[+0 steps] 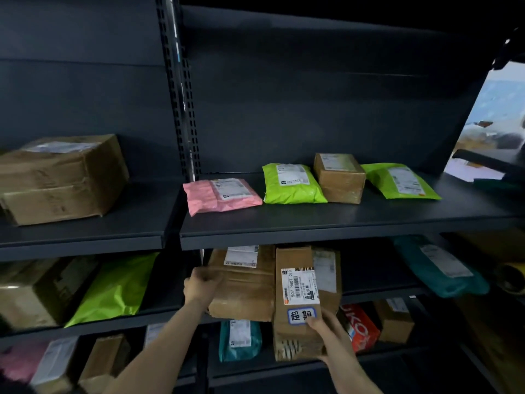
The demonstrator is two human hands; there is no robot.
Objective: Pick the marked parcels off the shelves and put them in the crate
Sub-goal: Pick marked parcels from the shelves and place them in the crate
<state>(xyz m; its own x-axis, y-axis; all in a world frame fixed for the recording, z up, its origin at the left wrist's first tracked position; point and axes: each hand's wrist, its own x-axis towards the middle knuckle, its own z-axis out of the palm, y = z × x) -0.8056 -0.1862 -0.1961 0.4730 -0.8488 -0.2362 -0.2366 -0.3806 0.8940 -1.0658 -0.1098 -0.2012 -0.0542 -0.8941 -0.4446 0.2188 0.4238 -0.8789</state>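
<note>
My right hand (326, 332) grips the blue-stickered cardboard parcel (294, 282); my left hand (202, 285) clutches the neighbouring brown box (244, 294).

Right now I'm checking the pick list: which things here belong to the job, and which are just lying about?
Job: marked parcel, gripped by the right hand; left hand on the brown box beside it.
Lying about: pink mailer, left green mailer, right green mailer, small box, large box.

Dark steel shelving (312, 220) fills my view, a slotted upright (181, 109) dividing two bays, a brighter space (500, 109) past its right edge
</note>
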